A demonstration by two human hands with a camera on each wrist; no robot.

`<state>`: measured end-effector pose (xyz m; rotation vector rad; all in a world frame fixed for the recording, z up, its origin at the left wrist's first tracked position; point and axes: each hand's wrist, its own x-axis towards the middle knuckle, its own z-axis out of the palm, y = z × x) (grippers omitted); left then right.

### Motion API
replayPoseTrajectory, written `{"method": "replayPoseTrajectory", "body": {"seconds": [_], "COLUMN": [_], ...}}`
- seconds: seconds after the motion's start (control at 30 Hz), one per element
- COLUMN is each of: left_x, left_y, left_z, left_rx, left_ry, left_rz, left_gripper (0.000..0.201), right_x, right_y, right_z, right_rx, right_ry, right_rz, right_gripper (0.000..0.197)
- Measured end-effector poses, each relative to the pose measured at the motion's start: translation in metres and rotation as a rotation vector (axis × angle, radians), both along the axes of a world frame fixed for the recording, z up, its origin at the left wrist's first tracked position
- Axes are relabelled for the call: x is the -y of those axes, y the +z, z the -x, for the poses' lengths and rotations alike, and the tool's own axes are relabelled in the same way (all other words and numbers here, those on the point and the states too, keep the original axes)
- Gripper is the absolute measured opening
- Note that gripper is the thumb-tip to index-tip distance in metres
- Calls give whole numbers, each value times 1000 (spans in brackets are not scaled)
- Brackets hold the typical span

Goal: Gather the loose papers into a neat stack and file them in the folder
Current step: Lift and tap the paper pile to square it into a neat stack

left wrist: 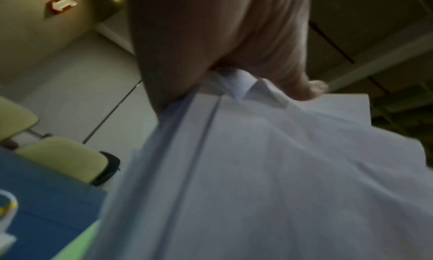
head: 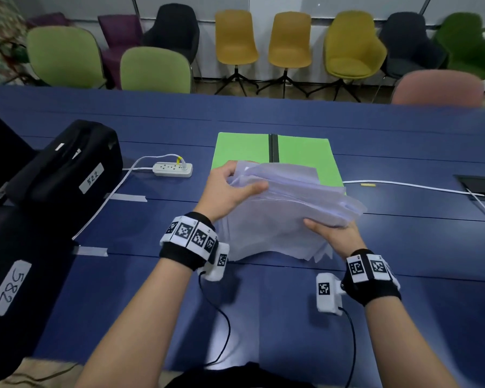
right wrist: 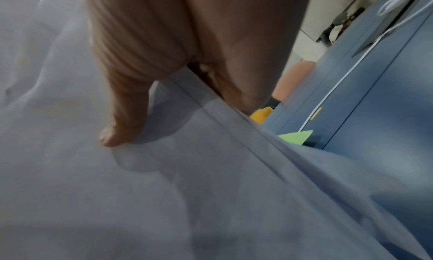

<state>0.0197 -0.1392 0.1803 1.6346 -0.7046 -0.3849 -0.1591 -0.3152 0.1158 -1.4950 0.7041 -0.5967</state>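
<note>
A loose, uneven sheaf of white papers [head: 283, 211] is held up over the blue table [head: 263, 303], its sheets fanned and drooping. My left hand [head: 230, 186] grips its far left corner, thumb on top. My right hand [head: 331, 229] pinches its near right edge, thumb on top and fingers under. The green folder [head: 247, 148] lies open flat just beyond the papers, partly hidden by them. In the left wrist view the papers [left wrist: 269, 171] fill the frame under my left hand [left wrist: 211, 60]. The right wrist view shows my right hand's thumb [right wrist: 121, 119] pressing the papers [right wrist: 164, 190].
A white power strip [head: 172, 169] with its cable lies left of the folder. Black bags with labels [head: 67, 175] stand at the left. A white cable [head: 412, 186] runs right to a table hatch [head: 482, 186]. Coloured chairs [head: 235, 40] line the far side.
</note>
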Motion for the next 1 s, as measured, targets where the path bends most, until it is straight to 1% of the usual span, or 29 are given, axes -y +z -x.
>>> {"method": "replayPoseTrajectory", "body": {"seconds": [0.03, 0.07, 0.1, 0.13, 0.2, 0.23, 0.27, 0.3, 0.37, 0.43, 0.5, 0.6, 0.67, 0.7, 0.8, 0.83, 0.93, 1.0], "left_x": [-3, -7, -11, -18, -34, -41, -46, -49, -47, -42, -37, -30, -25, -24, -21, -21, -23, -27], "left_y": [-4, -9, -15, -22, -34, -39, -41, -43, -41, -31, -19, -10, -19, -27, -54, -59, -61, -57], "left_z": [-1, -3, -6, -12, -22, -24, -23, -20, -13, -8, -7, 0, 10, 15, 24, 23, 14, 6], "left_rx": [11, 53, 93, 83, -114, -192, -229, -235, -194, -188, -173, -116, -150, -178, -271, -311, -371, -394], "left_ry": [-40, -31, 6, 37, 3, -48, -102, -136, -101, -47, -19, 8, 38, 55, 98, 106, 88, 32], "left_rz": [-32, -73, -94, -90, -53, -76, -125, -171, -183, -110, -16, 87, 109, 106, 50, 37, 24, 19], "left_gripper": [59, 71, 81, 89, 98, 96, 87, 73, 49, 37, 35, 32, 32, 32, 28, 27, 34, 36], "right_x": [-1, -4, -6, -9, -11, -10, -9, -10, -12, -17, -20, -23, -23, -25, -27, -25, -16, -11], "right_y": [-1, 0, 0, 3, 8, 11, 17, 23, 37, 54, 66, 69, 55, 47, 21, 16, 19, 32], "right_z": [-2, -4, -6, -7, -6, -5, -4, -4, -7, -10, -11, -11, -13, -13, -14, -13, -14, -14], "right_rx": [10, 24, 55, 78, 118, 132, 132, 138, 175, 229, 288, 337, 338, 316, 182, 144, 131, 182], "right_ry": [-25, -73, -114, -142, -161, -156, -150, -138, -149, -182, -230, -271, -293, -255, -139, -117, -69, -34], "right_rz": [16, 25, 29, 27, 10, -10, -31, -37, -24, -11, 2, 6, -33, -49, -47, -47, 1, -14], "right_gripper": [34, 30, 27, 28, 25, 21, 18, 17, 19, 21, 24, 18, 38, 39, 25, 23, 21, 24]}}
